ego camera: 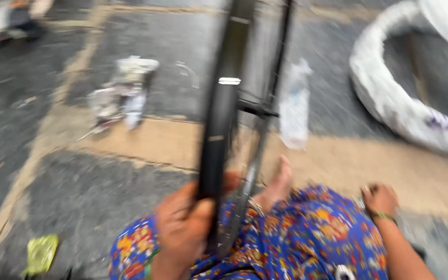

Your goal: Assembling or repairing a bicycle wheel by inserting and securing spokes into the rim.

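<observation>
The picture is blurred by motion. My left hand (183, 224) grips the lower edge of a black bicycle wheel rim (223, 109) that stands upright in front of me, its hub (255, 108) and thin spokes showing. My right hand (380, 199), with a green band at the wrist, rests low at the right beside my knee with its fingers curled; whether it holds anything is unclear. My lap is covered by blue patterned cloth (312, 233), and a bare foot (280, 179) pokes out behind the rim.
A white wrapped tyre (390, 98) lies at the right on the grey and tan floor. Crumpled plastic wrappers (123, 91) lie at the left, a clear bag (294, 103) behind the wheel, and a yellow-green packet (41, 253) at the lower left.
</observation>
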